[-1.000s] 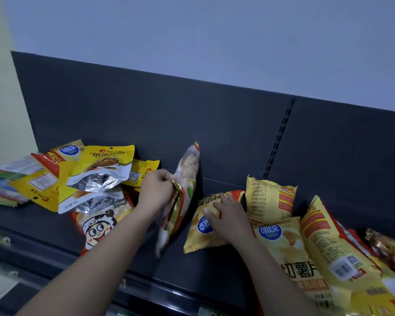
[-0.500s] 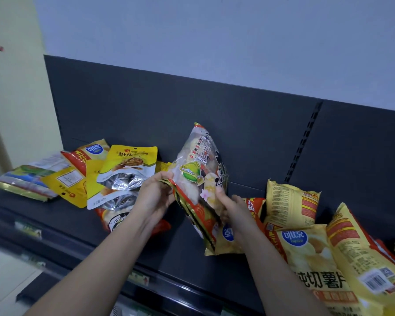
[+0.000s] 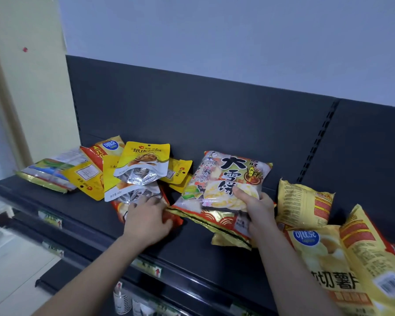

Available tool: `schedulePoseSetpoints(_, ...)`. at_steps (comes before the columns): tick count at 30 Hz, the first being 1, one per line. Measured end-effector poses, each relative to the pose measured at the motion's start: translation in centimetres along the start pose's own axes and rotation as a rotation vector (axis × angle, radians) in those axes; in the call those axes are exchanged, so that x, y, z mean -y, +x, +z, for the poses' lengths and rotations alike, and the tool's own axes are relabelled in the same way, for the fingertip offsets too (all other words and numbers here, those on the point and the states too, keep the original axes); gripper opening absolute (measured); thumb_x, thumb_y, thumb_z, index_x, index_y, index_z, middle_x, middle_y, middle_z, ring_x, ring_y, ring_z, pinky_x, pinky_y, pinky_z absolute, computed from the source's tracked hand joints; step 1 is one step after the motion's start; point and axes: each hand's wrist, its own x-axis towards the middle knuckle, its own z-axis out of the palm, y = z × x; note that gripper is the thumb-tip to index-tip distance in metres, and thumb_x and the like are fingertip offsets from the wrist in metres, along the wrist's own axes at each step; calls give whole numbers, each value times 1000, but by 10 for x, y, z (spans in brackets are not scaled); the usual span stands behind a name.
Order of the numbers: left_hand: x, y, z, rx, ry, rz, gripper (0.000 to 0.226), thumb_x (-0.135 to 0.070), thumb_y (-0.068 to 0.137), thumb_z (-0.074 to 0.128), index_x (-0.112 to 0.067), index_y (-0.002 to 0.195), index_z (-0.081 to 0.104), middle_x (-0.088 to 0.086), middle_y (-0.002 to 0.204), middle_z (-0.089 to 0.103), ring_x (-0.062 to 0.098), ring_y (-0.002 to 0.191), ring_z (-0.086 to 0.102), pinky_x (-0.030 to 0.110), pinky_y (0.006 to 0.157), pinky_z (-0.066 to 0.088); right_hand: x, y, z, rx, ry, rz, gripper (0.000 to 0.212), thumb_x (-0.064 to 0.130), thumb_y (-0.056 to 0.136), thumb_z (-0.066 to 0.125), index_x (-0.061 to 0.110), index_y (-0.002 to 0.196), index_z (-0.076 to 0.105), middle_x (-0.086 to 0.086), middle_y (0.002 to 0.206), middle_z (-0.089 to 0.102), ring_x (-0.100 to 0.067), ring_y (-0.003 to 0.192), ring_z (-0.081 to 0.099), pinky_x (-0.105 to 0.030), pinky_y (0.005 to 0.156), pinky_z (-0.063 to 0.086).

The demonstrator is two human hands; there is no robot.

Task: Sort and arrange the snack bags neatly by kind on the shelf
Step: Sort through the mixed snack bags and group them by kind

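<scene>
On the middle of the shelf (image 3: 192, 245), close to its back panel (image 3: 214, 115): big rice cracker bag (image 3: 226, 179), front to camera, tilted, top leaning toward the back panel. Cannot tell if its lower edge touches the shelf. Right hand (image 3: 258, 210) grasps the bag's lower right corner, thumb on the front, other fingers curled behind. A gold-yellow bag (image 3: 228, 241) lies flat under that corner, mostly covered.

Left hand (image 3: 148, 217) sits just left of the rice cracker bag, palm down on a red bag (image 3: 120, 207), fingers spread and fairly straight, pressing, not wrapped round it. Red bag lies flat, partly under a loose heap of yellow pouches (image 3: 144, 163) with clear windows, piled against the back panel.

Left end of shelf: flat packets (image 3: 46, 174) stacked, overhanging the corner. Right end: yellow chip bags (image 3: 303, 206) heaped, overlapping, some back side up. Price labels (image 3: 156, 271) along the front edge.
</scene>
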Motion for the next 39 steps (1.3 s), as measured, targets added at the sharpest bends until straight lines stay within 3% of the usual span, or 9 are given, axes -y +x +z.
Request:
schedulePoseSetpoints(3,-2,0,9,84,134,39,68,-58,78,63,-31,137,42,-4,143,39,23,134,31,45,100,36,-4,-2,-5,-41,-49,-55,56,13,67,88,8,113,58,-11,98,72,-30,76,73,-41,67,61)
schedulePoseSetpoints(7,-3,4,18,23,205,65,41,-32,89,58,-25,129,53,-5,135,51,26,128,40,41,92,47,-6,0,-19,-54,-116,-81,54,21,63,90,15,106,59,-8,100,71,-30,81,72,-49,76,60)
schedulePoseSetpoints(11,-4,2,16,-162,-6,102,24,-29,82,70,-25,105,69,-8,114,68,26,109,58,38,68,57,5,0,-30,-64,-93,-106,46,19,65,89,12,103,63,-10,98,73,-31,79,73,-49,74,60)
schedulePoseSetpoints(16,-24,2,-5,-356,-262,55,10,-31,91,58,-25,98,62,-5,97,69,26,94,61,33,60,45,32,-7,-39,-57,79,-85,33,10,71,85,10,99,69,-10,90,75,-30,73,74,-40,62,60)
schedulePoseSetpoints(21,-38,9,-23,-444,-542,-36,25,-24,95,56,-20,118,66,6,107,71,32,100,63,37,76,49,42,-11,-46,-32,145,-54,23,11,75,82,13,93,69,-7,88,75,-28,73,73,-36,63,59)
schedulePoseSetpoints(26,-45,17,-36,-519,-804,-105,24,-23,95,56,-19,116,67,1,100,71,25,93,64,39,80,51,37,-8,-55,-17,95,-66,28,5,74,81,11,98,68,-10,90,74,-25,67,73,-30,50,57)
schedulePoseSetpoints(29,-55,19,-42,-529,-885,-87,32,-31,92,55,-17,118,67,2,108,71,23,101,64,39,86,51,27,-3,-59,-19,39,-73,37,6,72,83,8,105,67,-11,93,74,-28,71,73,-33,55,59)
schedulePoseSetpoints(35,-81,6,-23,-448,-716,110,32,-23,93,59,-16,123,65,5,118,68,25,102,62,25,80,42,11,9,-62,-19,-62,-98,33,12,68,87,18,92,66,-8,96,74,-30,80,73,-50,76,60)
schedulePoseSetpoints(39,-80,2,-5,-170,-582,280,47,-42,91,59,-28,135,53,-3,143,49,20,132,45,35,111,32,5,16,-64,-23,-165,-140,33,19,65,89,21,88,65,-1,92,74,-27,81,72,-49,77,60)
